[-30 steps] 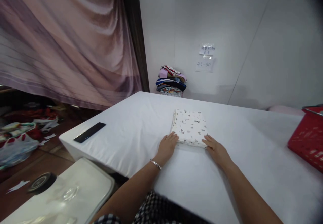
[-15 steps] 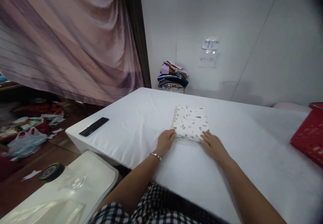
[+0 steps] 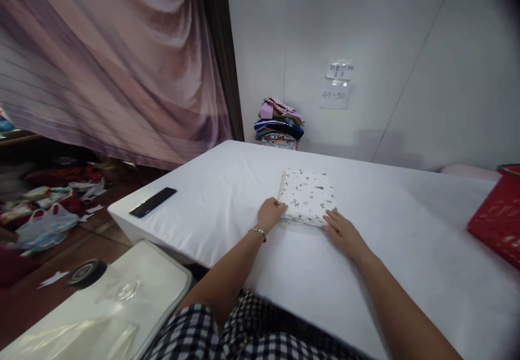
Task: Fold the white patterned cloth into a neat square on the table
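A folded white cloth (image 3: 309, 195) with small printed figures lies flat on the white-covered table, its layered edges showing along the near side. At its near left corner, my left hand (image 3: 271, 214) has its fingers curled and closed on the edge of the cloth. My right hand (image 3: 345, 234) rests by the near right corner, fingers stretched out and touching the edge, palm down.
On the white table (image 3: 195, 203), a black phone-like slab (image 3: 153, 202) lies near the left edge. A red container (image 3: 498, 216) stands at the right. Folded clothes (image 3: 279, 124) are piled beyond the far edge. A white surface (image 3: 134, 295) adjoins at lower left, with a black round object (image 3: 86, 274).
My left hand has shifted slightly up and right, its fingers now curled over the cloth's near left corner. My right hand and the cloth look nearly unmoved.
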{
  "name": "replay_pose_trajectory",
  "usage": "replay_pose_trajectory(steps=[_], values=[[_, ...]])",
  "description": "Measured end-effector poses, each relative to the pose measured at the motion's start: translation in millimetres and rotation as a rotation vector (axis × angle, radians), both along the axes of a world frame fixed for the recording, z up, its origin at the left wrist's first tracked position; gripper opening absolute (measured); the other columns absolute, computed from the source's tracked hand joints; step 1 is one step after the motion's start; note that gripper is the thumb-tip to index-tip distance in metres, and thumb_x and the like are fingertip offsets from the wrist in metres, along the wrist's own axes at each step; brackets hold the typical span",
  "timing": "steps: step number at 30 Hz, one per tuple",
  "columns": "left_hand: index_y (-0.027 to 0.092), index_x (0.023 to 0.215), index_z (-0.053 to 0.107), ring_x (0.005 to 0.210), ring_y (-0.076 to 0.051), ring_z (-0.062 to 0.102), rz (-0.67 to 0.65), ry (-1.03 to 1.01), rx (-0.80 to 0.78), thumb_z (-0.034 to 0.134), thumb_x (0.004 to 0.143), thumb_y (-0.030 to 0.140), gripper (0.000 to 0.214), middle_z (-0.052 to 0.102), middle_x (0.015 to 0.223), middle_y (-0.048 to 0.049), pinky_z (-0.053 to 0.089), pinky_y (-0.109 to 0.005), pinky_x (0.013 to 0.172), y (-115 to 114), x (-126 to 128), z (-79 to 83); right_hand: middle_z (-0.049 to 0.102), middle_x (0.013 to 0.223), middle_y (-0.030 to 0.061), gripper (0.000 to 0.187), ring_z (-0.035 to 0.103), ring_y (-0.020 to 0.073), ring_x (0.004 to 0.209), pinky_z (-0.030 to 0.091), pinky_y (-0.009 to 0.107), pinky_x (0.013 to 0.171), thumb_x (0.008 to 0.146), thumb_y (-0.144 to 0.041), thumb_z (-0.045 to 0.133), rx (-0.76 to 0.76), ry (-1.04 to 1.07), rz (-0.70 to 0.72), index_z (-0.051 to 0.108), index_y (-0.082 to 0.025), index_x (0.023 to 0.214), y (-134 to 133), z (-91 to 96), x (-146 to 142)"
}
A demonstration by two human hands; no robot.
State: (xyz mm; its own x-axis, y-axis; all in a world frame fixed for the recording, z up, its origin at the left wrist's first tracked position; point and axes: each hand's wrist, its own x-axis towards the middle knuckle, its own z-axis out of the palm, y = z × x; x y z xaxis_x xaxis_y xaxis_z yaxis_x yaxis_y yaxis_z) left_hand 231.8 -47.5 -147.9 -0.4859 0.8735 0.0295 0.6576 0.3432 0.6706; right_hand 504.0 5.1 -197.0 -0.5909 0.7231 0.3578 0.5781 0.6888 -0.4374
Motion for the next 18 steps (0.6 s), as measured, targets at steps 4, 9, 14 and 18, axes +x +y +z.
replay_pose_trajectory(steps=[4,9,14,18], values=[[0.019,0.082,0.054,0.083,-0.019,0.061,0.034,0.015,-0.039,0.06,0.076,0.043,0.026,0.067,0.091,-0.0064,0.038,-0.026,0.065,1,4,-0.1,0.047,0.141,0.0082,0.044,0.032,0.0284,0.136,0.029,0.053,0.109,0.091,-0.046,0.043,0.017,-0.008,-0.041,0.058,-0.023,0.126,-4,3.5,-1],[0.019,0.072,0.053,0.077,-0.019,0.061,0.026,0.019,-0.055,0.058,0.077,0.041,0.022,0.066,0.079,-0.0054,0.038,-0.027,0.064,1,5,3.6,0.045,0.142,0.0048,0.04,0.031,0.0273,0.137,0.022,0.056,0.11,0.092,-0.042,0.042,0.013,-0.056,-0.062,0.056,-0.028,0.127,-8,9.7,-3],[0.019,0.065,0.053,0.069,-0.017,0.059,0.016,-0.055,-0.056,0.056,0.079,0.04,0.025,0.063,0.067,-0.0027,0.037,-0.026,0.06,0,-2,5.7,0.047,0.141,0.0046,0.039,0.035,0.0267,0.135,0.026,0.053,0.108,0.092,-0.041,0.042,-0.025,-0.089,-0.051,0.058,-0.029,0.125,-9,10.0,-3],[0.019,0.061,0.052,0.064,-0.015,0.057,0.027,-0.106,-0.065,0.057,0.079,0.044,0.031,0.061,0.063,-0.0016,0.036,-0.025,0.056,-3,-8,0.8,0.046,0.142,0.0045,0.04,0.033,0.0267,0.136,0.026,0.053,0.108,0.092,-0.042,0.041,-0.023,-0.08,-0.044,0.057,-0.028,0.126,-9,8.7,-2]])
